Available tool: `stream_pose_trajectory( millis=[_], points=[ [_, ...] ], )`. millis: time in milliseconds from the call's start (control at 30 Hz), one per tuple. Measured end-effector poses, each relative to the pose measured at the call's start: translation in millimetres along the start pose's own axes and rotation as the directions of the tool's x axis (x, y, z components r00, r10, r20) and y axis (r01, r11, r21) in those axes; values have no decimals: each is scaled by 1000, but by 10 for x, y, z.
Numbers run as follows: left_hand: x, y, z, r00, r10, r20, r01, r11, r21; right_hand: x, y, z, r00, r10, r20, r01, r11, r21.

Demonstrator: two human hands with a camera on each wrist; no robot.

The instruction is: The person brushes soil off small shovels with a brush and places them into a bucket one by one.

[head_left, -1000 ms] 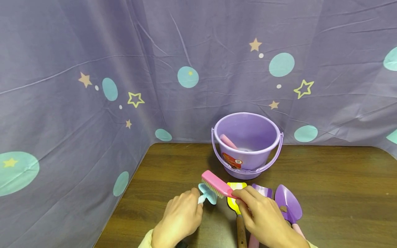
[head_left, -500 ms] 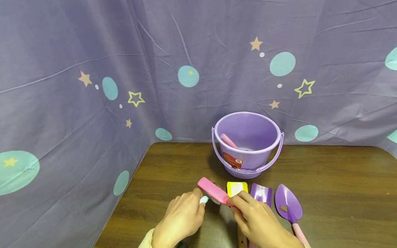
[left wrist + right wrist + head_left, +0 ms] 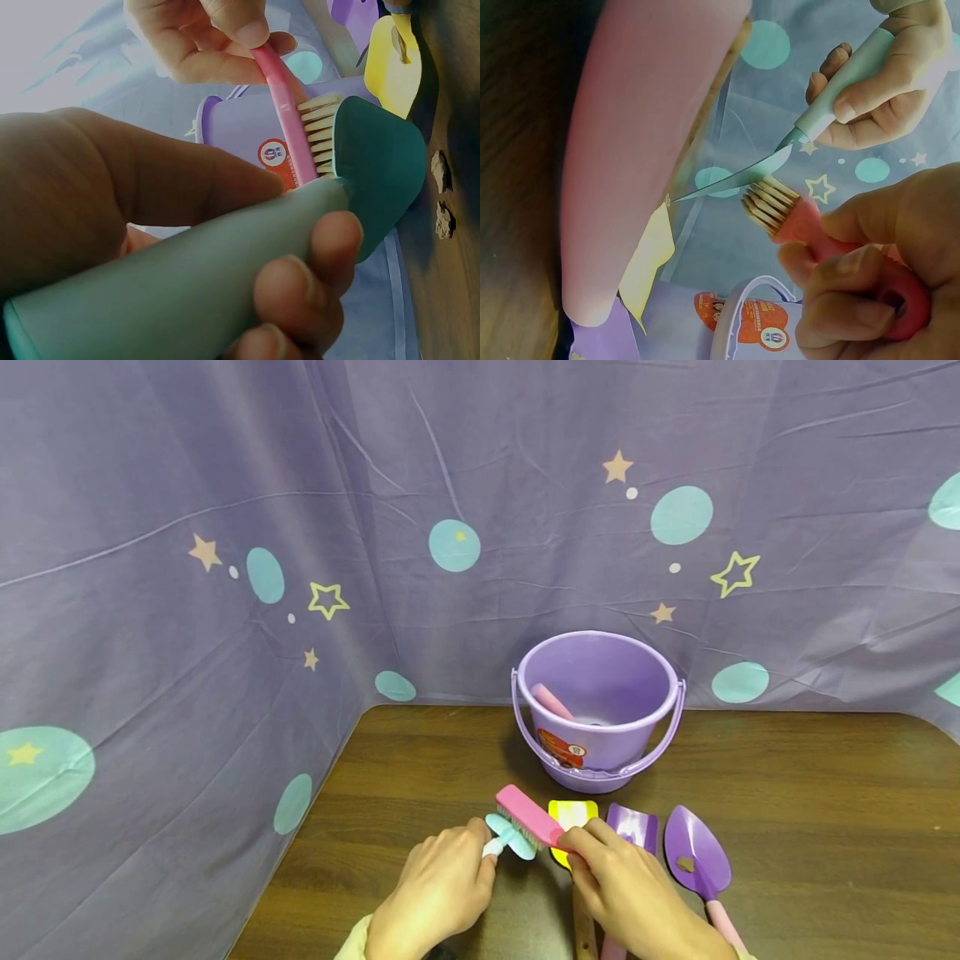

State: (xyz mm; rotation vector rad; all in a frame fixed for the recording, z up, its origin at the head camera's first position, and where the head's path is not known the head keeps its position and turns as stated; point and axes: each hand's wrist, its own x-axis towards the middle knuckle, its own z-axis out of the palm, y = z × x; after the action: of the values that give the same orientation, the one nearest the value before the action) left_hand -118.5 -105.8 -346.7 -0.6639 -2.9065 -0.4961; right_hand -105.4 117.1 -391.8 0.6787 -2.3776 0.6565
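My left hand (image 3: pixel 442 881) grips the pale mint handle of a small trowel (image 3: pixel 382 165), its teal blade raised above the table. In my right hand (image 3: pixel 630 889) is a pink brush (image 3: pixel 528 814), held by its handle, fingers curled around it. The brush's bristles (image 3: pixel 769 202) press against the face of the blade, as both wrist views show. Under and beside the right hand lie a yellow shovel (image 3: pixel 572 812) with a wooden handle and a purple shovel (image 3: pixel 633 825) with a pink handle, both partly covered by that hand.
A purple bucket (image 3: pixel 592 752) with a pink handle-like piece (image 3: pixel 552 702) inside stands behind the tools. At the right lies a purple trowel (image 3: pixel 697 843) with a brown bit (image 3: pixel 686 864) on it. Small brown clumps (image 3: pixel 441 171) lie on the table. A patterned curtain (image 3: pixel 487 468) encloses the table.
The brush dipped to the left over the blade, hiding it half a second ago, then came back right. The teal blade shows again beneath the bristles. Both hands kept their grips.
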Motion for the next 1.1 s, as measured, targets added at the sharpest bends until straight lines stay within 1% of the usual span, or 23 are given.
stream_pose_trajectory(
  millis=[200, 500, 633, 800, 1000, 1100],
  points=[
    [-4, 1, -2, 1000, 7, -7, -7, 1000, 10, -10, 9, 12, 999, 36, 24, -36, 999, -3],
    [-10, -5, -13, 1000, 7, 11, -7, 1000, 6, -11, 4, 17, 994, 89, 56, -90, 996, 4],
    [-17, -4, -24, 1000, 4, 17, -4, 1000, 13, -11, 2, 18, 993, 100, 65, -101, 995, 8],
    [-22, -1, -38, 1000, 13, 12, -14, 1000, 10, -26, 12, 21, 990, 110, 88, -108, 994, -28],
    [-19, 0, -55, 1000, 24, -1, -24, 1000, 2, -39, 31, 16, 979, 150, 141, -144, 988, -54],
    [-16, -1, -55, 1000, 20, 1, -20, 1000, 3, -28, 39, 11, 983, 150, 110, -147, 988, -38]
  ],
)
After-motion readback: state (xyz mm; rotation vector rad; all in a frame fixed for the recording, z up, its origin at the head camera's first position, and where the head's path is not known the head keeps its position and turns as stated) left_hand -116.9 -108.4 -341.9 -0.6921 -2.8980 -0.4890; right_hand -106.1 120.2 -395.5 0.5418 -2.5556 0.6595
